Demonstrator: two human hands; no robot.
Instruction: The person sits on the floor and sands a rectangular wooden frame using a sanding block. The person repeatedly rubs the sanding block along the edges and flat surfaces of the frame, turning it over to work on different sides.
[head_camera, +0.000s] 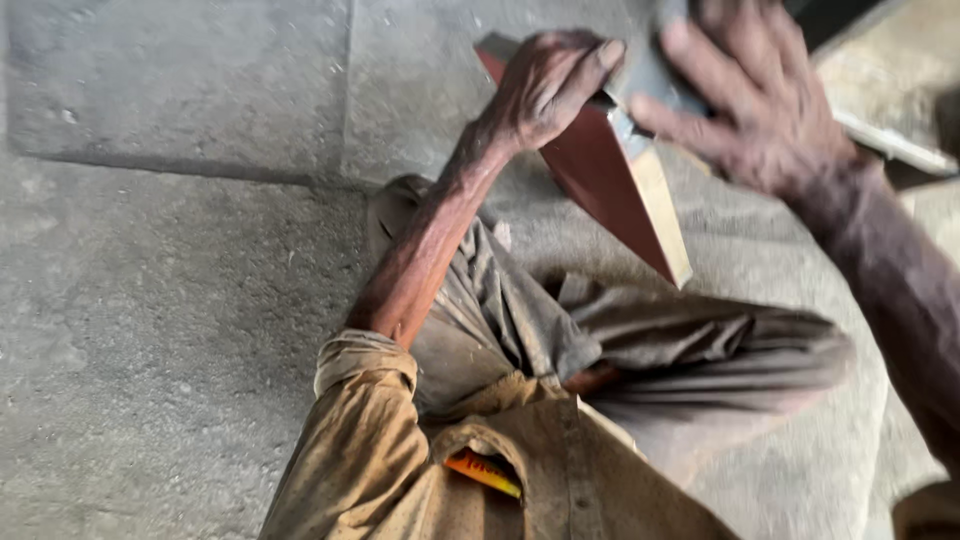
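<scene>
The left hand (550, 85) has its fingers wrapped tight round the top of a dark red board (600, 170) with a pale edge, standing it up on the concrete floor (170, 300). Just right of those fingers, the right hand (760, 105) spreads open on a grey piece at the board's top. The step looks like steadying the board; next it needs a firm hold.

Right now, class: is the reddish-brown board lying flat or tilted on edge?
Tilted. The reddish-brown board slants, its pale edge showing, with the left hand gripping its upper end.
</scene>
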